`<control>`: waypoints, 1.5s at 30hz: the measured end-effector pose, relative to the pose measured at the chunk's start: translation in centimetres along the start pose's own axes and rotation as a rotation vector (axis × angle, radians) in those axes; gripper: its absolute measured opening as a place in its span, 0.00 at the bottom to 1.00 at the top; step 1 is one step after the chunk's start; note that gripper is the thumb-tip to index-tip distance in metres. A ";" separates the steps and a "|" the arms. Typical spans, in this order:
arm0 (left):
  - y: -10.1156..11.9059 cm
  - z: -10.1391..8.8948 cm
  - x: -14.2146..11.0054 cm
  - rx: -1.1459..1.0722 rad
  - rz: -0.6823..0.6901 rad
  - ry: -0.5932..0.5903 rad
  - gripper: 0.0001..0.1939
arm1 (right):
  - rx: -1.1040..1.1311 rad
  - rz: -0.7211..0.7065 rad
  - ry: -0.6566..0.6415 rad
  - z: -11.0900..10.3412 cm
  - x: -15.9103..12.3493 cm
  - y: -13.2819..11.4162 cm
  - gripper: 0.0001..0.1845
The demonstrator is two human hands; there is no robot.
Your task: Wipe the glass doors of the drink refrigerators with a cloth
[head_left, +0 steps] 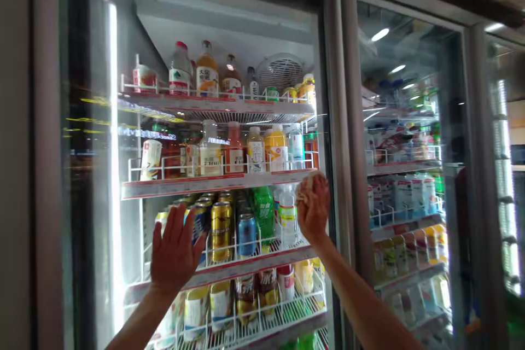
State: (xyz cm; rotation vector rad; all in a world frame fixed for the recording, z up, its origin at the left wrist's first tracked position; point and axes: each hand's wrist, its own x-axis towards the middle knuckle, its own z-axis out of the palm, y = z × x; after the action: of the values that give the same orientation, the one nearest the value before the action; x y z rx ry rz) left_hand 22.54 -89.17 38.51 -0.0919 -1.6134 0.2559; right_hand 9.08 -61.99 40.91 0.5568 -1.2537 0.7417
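Observation:
My left hand (173, 249) is raised flat in front of the glass door (229, 27), fingers and thumb stretched out, with nothing in it. I cannot tell whether its palm touches the glass. Near the door's right edge, my right hand (315, 209) is closed on a pale tan cloth (308, 185), which bunches out past the fingers against the pane. Behind the glass, a gold can (221, 229) and a blue can (246, 235) stand to the right of my left hand. A clear bottle (287, 219) stands just left of my right hand.
Wire-fronted shelves (172, 188) of bottles and cans fill the lit fridge. A vertical metal frame (348, 120) divides this door from a second glass door (410, 54) on the right, with more drinks inside. Ceiling lights and lettering reflect in the glass.

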 end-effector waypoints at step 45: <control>1.1 -0.6 -5.8 0.072 0.025 -0.097 0.35 | -0.075 0.150 -0.048 -2.2 -10.6 -1.9 0.31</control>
State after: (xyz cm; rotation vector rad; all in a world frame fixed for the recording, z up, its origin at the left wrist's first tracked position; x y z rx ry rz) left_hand 23.42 -89.24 32.64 -0.0444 -1.6980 0.3421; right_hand 10.51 -63.64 30.11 0.4249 -1.3729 0.8063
